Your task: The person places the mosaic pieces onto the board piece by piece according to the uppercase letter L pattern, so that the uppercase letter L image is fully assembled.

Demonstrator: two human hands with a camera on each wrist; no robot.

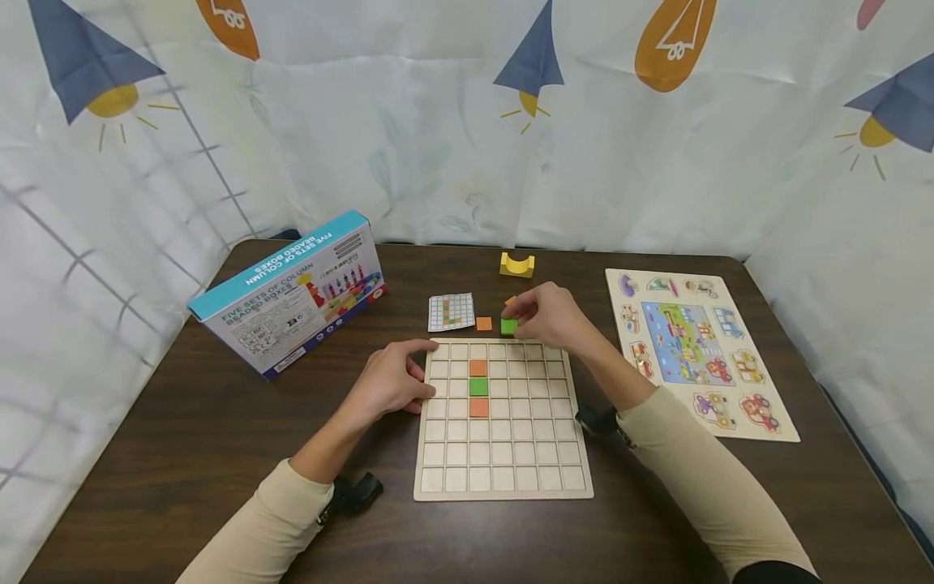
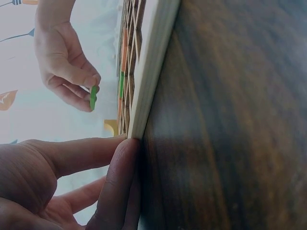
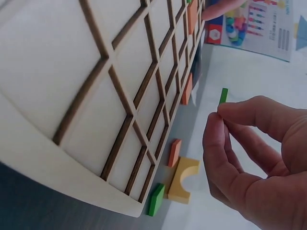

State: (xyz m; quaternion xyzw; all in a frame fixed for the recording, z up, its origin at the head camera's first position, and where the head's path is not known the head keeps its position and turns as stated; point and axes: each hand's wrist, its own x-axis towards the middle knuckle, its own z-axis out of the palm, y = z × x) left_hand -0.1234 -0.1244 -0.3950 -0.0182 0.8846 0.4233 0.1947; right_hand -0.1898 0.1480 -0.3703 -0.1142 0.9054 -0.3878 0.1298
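Note:
A pale wooden grid board [image 1: 503,484] lies on the dark table. In one of its columns sit an orange tile [image 1: 477,368], a green tile [image 1: 477,387] and another orange tile [image 1: 478,407]. My left hand [image 1: 394,381] holds the board's upper left edge, fingertips against the rim. Beyond the far edge, my right hand [image 1: 550,316] pinches a green tile [image 3: 223,96] between thumb and fingers, above the table. Loose on the table near it are an orange tile [image 3: 174,152] and a green tile [image 3: 156,200]. Another orange tile [image 1: 483,324] lies beside a pattern card [image 1: 451,312].
A yellow arch block [image 1: 516,265] stands towards the back of the table. At the left, a toy box [image 1: 299,296] rests on its side. To the right lies a picture puzzle board [image 1: 700,353]. A printed curtain [image 1: 438,146] hangs behind the table.

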